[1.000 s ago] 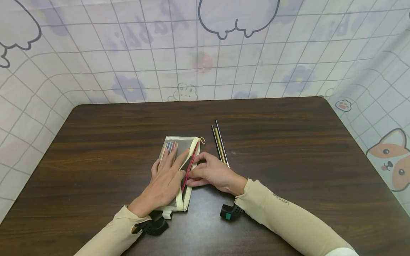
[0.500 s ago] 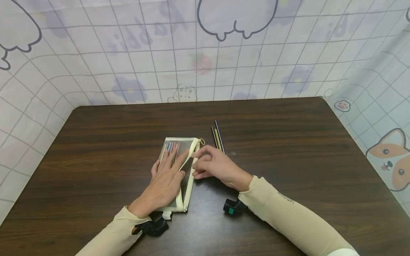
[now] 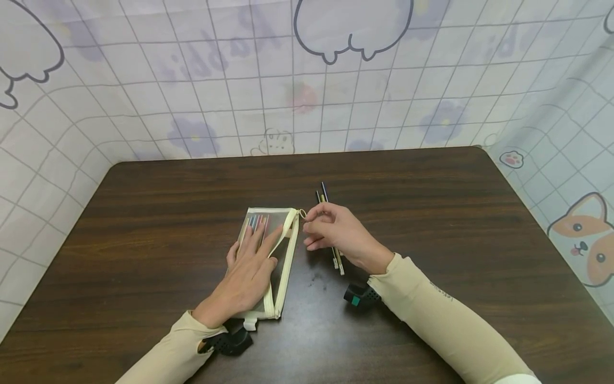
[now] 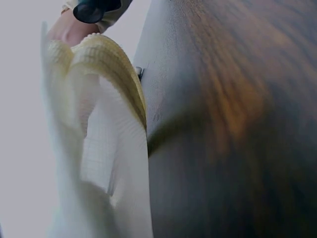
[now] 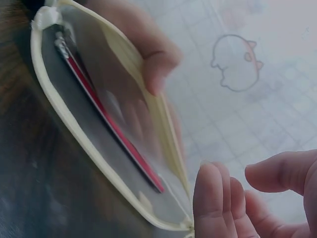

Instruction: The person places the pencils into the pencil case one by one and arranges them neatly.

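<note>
A see-through pencil case (image 3: 286,277) with cream zipper edges lies on the table, its long right side unzipped. My left hand (image 3: 247,274) rests flat on it, fingers spread over several coloured pencils (image 3: 254,219) that show through. Beyond the case's far right corner, my right hand (image 3: 342,234) hovers beside the zipper's pull ring (image 3: 303,214). In the right wrist view, its thumb and fingers are apart with nothing between them, and a red pencil (image 5: 114,129) lies inside the gaping case. The left wrist view is blurred and shows mostly the case's side (image 4: 129,183).
Several loose pencils (image 3: 338,260), dark, yellow and silvery, lie right of the case, partly hidden behind the right hand. Dark wooden table (image 3: 431,213) extends around. A patterned cloth (image 3: 230,80) hangs behind and along both sides.
My right hand has left the case's opening and moved away and rightward toward the pull ring. The red pencil no longer shows in the opening in the head view. The left hand stays put.
</note>
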{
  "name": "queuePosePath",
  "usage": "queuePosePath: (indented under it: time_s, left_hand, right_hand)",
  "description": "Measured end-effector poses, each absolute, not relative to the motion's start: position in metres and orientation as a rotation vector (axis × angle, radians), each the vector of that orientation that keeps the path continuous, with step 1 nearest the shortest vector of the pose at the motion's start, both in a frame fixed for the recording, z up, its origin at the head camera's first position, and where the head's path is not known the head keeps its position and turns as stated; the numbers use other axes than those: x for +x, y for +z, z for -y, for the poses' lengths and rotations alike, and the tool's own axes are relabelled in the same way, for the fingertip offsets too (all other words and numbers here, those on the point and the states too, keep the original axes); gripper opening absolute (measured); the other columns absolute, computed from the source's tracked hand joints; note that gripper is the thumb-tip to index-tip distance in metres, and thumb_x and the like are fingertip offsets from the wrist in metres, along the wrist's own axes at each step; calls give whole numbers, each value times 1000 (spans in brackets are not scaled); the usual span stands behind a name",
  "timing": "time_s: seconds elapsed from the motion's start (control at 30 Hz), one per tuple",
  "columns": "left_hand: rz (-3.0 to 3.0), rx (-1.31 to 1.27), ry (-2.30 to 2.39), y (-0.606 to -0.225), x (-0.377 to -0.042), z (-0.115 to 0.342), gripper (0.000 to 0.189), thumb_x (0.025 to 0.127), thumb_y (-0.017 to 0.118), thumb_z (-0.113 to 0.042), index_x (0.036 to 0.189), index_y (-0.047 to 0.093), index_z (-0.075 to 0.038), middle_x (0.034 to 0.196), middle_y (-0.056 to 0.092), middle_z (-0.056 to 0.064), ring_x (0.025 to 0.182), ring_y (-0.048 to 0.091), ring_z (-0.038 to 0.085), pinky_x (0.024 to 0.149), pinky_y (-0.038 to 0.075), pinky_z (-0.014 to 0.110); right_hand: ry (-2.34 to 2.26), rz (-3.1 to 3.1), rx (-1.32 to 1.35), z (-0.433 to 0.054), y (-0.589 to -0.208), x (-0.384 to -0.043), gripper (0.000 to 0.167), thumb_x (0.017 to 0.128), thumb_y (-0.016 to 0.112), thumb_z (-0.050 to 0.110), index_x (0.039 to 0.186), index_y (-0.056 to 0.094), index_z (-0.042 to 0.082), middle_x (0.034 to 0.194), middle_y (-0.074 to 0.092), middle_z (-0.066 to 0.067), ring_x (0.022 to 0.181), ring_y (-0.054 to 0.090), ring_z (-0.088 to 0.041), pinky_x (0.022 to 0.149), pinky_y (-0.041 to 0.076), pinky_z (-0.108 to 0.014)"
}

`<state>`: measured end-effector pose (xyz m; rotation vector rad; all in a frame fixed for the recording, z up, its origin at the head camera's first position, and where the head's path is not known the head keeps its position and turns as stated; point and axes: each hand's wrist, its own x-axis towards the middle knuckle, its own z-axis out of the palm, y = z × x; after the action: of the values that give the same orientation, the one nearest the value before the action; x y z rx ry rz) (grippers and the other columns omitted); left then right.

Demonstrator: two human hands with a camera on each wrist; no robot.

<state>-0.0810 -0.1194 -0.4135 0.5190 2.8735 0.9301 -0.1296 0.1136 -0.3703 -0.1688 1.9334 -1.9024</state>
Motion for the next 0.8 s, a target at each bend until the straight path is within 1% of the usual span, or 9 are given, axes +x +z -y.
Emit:
queuePosePath:
  time_s: [0.13, 0.27, 0.33, 0.4, 0.57, 0.63, 0.8]
  left_hand:
    - [-2877, 516, 935, -414, -81, 120, 60, 106, 36, -23, 165, 27, -32, 175, 14, 15, 163, 0, 43, 120, 3, 72]
    - [-2880, 514, 935, -414, -80, 120, 61, 106, 36, -22, 165, 27, -31, 176, 14, 14, 163, 1, 43, 120, 3, 72]
    - [-2882, 515, 932, -414, -80, 120, 61, 106, 36, -22, 165, 27, -30, 176, 13, 14, 163, 1, 43, 120, 4, 72]
    - [-2882, 516, 932, -414, -80, 120, 61, 106, 36, -22, 165, 27, -30, 176, 13, 13, 163, 1, 43, 120, 4, 72]
    - [-2881, 518, 936, -414, -79, 120, 61, 106, 36, -22, 165, 27, -30, 176, 13, 13, 164, 1, 42, 120, 4, 72]
    - [-2879, 520, 939, -414, -79, 120, 61, 106, 35, -22, 165, 27, -30, 176, 13, 13, 164, 1, 42, 120, 3, 72]
    - [-2876, 528, 944, -413, -79, 120, 61, 106, 34, -22, 165, 27, -30, 176, 12, 12, 164, 1, 41, 120, 3, 72]
  right_hand:
    - [-1921, -1951, -170, -118, -366, -132, 29, 97, 63, 10, 121, 58, -6, 106, 69, -17, 80, 73, -18, 80, 63, -35]
    - [-1932, -1962, -176, -122, -364, -134, 30, 97, 62, 12, 121, 59, -6, 115, 66, -21, 83, 72, -21, 81, 63, -35]
    - [-1940, -1965, -173, -125, -364, -135, 31, 98, 62, 12, 122, 58, -6, 117, 65, -21, 83, 72, -23, 80, 63, -34]
    - [-1945, -1975, -163, -127, -365, -137, 30, 98, 62, 13, 121, 58, -6, 114, 65, -21, 83, 72, -22, 79, 62, -33]
    - [-1959, -1990, -129, -132, -367, -142, 31, 97, 64, 11, 122, 58, -7, 103, 65, -14, 79, 70, -18, 75, 61, -32]
    - [-1969, -1991, -111, -134, -368, -145, 28, 96, 64, 9, 119, 58, -5, 101, 65, -13, 79, 70, -17, 74, 61, -31]
    - [-1988, -2001, -70, -139, -372, -151, 17, 95, 66, 7, 111, 61, 1, 101, 68, -13, 78, 69, -17, 71, 59, -29]
